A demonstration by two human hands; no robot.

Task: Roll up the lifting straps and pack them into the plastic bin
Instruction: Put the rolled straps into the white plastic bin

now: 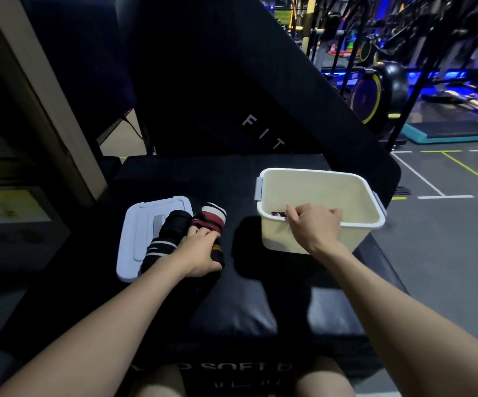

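Bin (pixel 318 193) sitting right on padded box (pixel 249 305); lid (pixel 137 239) lying left; 2 rolled straps (pixel 174 224) lying between, 1 overlapping lid; strap (pixel 278 214) lying inside bin.

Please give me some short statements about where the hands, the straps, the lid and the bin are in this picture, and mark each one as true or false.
1. The right hand reaches into the plastic bin. True.
2. The lid is closed on the bin. False: it lies flat on the black pad, to the left of the bin.
3. The left hand rests on the straps beside the lid. True.
4. The bin is filled to the rim with straps. False: only one small dark piece shows inside, by the right hand's fingers.
5. The red striped strap lies inside the bin. False: it lies outside, near the left hand.
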